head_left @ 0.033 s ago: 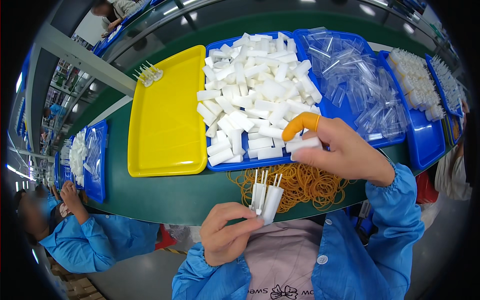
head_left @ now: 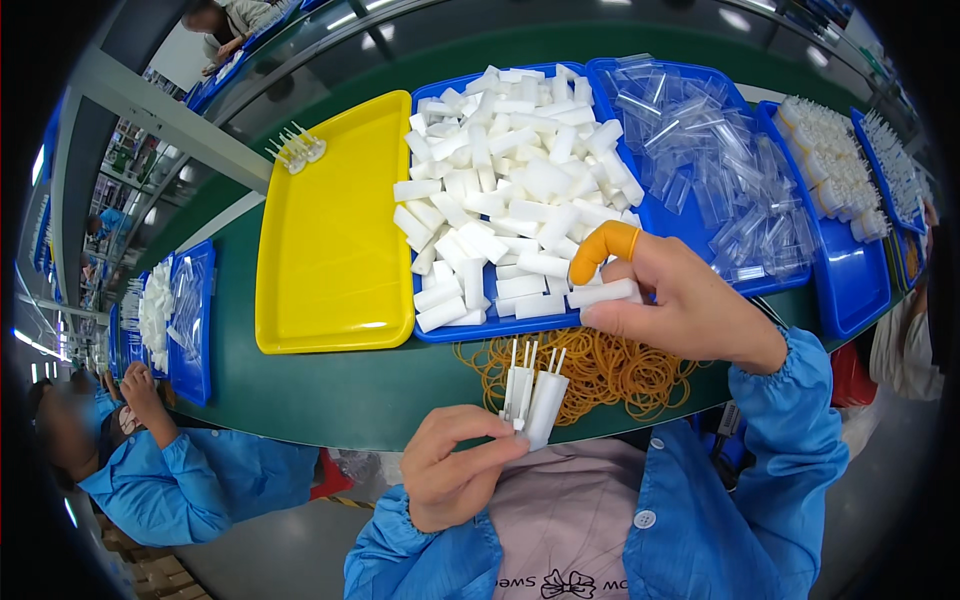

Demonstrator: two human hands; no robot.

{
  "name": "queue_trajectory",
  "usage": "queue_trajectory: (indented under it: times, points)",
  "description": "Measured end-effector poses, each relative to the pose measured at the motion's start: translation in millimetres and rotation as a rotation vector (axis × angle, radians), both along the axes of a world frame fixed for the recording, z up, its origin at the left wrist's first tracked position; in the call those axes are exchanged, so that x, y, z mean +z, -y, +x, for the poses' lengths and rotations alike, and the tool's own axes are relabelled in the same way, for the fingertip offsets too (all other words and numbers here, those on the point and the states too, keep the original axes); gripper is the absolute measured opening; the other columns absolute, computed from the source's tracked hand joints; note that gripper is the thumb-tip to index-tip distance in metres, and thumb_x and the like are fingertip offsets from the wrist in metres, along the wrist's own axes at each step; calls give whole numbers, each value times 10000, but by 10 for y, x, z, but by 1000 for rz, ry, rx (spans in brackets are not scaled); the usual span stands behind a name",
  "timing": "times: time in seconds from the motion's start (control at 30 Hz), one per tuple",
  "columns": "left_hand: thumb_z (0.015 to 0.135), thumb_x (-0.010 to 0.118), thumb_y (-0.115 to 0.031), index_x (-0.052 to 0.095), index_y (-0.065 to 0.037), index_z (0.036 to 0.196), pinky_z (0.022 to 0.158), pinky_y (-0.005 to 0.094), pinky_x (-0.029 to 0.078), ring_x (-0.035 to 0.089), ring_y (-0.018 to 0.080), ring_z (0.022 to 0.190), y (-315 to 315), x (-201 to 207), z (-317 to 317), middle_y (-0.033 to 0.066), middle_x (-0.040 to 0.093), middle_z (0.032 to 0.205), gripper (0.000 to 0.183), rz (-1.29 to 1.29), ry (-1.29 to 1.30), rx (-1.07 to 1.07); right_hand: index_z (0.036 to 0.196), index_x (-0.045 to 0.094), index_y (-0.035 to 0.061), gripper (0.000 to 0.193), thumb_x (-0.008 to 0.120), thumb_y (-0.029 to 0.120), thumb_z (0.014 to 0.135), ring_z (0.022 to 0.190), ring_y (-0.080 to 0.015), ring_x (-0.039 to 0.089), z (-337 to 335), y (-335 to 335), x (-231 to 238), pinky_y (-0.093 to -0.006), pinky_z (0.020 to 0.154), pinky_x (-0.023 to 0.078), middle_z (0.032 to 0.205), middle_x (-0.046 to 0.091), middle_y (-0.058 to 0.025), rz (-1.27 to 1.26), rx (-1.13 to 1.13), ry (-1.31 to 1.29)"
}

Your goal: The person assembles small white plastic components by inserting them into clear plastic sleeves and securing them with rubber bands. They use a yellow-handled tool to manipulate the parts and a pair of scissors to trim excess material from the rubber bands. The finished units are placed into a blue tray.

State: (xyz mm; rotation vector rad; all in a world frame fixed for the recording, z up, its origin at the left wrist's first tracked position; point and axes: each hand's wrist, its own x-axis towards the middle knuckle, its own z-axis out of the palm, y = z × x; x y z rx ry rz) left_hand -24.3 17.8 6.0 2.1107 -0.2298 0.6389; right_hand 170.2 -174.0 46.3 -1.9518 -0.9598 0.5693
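Note:
My left hand [head_left: 455, 465] is closed on a small bundle of white pieces [head_left: 532, 400] near the front edge of the table. Thin white rods stick up from the bundle, and one thicker block forms its right side. Over the front of the blue tray [head_left: 560, 326], my right hand [head_left: 685, 300] pinches a white foam block [head_left: 604, 293] between thumb and fingers. An orange finger cot [head_left: 605, 247] covers its index finger, which is bent above the block. Many similar white foam blocks [head_left: 500, 170] are heaped in that tray.
Orange rubber bands [head_left: 620, 375] lie piled before the tray. A yellow tray [head_left: 335, 250] at left bears several white pronged pieces [head_left: 300, 150]. Clear plastic tubes [head_left: 710, 150] fill another blue tray at right, with bundled white parts [head_left: 830, 160] beyond. A co-worker [head_left: 200, 470] sits at left.
My right hand's fingers and the foam block have shifted very slightly. My left hand and its bundle look nearly unmoved.

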Motion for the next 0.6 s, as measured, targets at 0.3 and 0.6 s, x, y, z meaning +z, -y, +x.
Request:
queue_trajectory:
  times: [0.3,0.6]
  points:
    - [555,703,55,712,-92,880,664,306,489,608,235,779,17,14,12,66,637,889,357,8,13,-56,968,605,-6,311,539,296,933,767,-63,536,-201,-222,-115,-228,685,441,843,615,-22,233,31,-657]
    - [554,684,42,713,-83,891,681,308,492,610,239,787,-23,23,27,75,638,908,360,17,-17,-90,906,611,3,302,540,295,932,722,-57,513,-163,-253,-118,-225,628,416,765,589,-3,205,49,-720]
